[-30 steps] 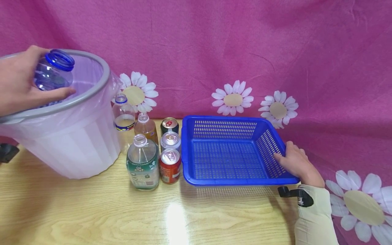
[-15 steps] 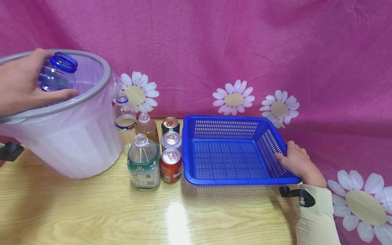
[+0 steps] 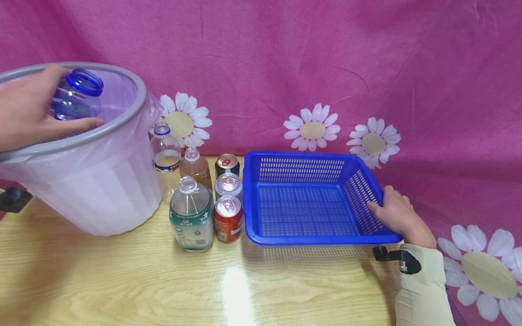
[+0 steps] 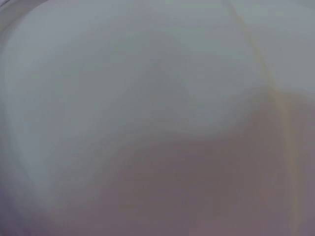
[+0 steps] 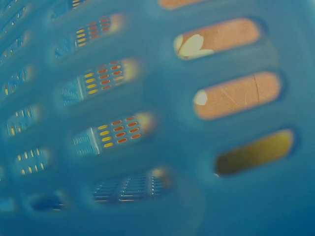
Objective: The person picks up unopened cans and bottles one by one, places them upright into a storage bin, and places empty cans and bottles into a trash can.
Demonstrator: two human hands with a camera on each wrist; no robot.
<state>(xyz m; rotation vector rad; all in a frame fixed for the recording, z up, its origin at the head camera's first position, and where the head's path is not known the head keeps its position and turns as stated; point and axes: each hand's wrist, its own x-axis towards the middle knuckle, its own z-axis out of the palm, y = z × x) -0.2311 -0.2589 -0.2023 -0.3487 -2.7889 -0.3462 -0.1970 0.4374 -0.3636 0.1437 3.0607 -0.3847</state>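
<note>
In the head view my left hand (image 3: 30, 111) holds a clear bluish plastic bottle (image 3: 75, 97) with a capless blue neck, tilted at the mouth of the white bin (image 3: 106, 190). The bin has a grey rim and a thin clear liner; the bottle's lower part is hidden by the hand and rim. My right hand (image 3: 399, 215) grips the right rim of a blue plastic basket (image 3: 302, 210), thumb over the inner side. Through the right wrist camera only the basket's slotted wall (image 5: 167, 123) shows, very close. A blurred pale surface fills the left wrist view.
Between bin and basket stand a blue-necked clear bottle (image 3: 165, 149), an amber bottle (image 3: 197, 167) and a green-labelled bottle (image 3: 191, 222). Beside them line up a black can (image 3: 227, 165), a silver can (image 3: 228, 184) and a red can (image 3: 228, 222). A pink flowered cloth (image 3: 244, 68) hangs behind.
My left hand has moved slightly right with the bottle, which stays at the bin's mouth. The right hand keeps its hold on the basket. The head view has shifted a little.
</note>
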